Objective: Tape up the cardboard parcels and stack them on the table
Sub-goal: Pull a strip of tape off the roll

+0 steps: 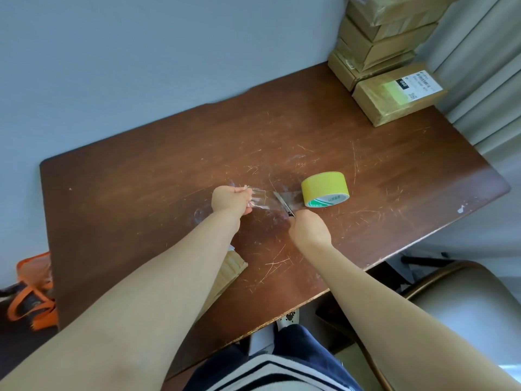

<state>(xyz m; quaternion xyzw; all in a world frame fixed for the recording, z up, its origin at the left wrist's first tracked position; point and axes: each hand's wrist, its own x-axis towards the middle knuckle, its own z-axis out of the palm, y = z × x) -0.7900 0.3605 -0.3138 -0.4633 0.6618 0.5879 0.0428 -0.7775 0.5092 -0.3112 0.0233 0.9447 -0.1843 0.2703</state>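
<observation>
A yellow tape roll [324, 189] stands on its edge on the brown table [141, 193]. A clear strip of tape [263, 198] stretches from the roll to my left hand [231, 199], which pinches its free end. My right hand [309, 228] grips a utility knife [284, 204], whose blade lies across the strip close to the roll. A cardboard parcel [229, 273] lies at the table's near edge, mostly hidden under my left forearm. Taped parcels [375, 43] are stacked at the far right corner, with a labelled parcel [396, 94] in front of them.
A grey wall runs behind the table. A curtain [479, 88] hangs at the right. A chair [456, 311] stands at the lower right, and an orange-strapped bag [31, 294] lies on the floor at the left.
</observation>
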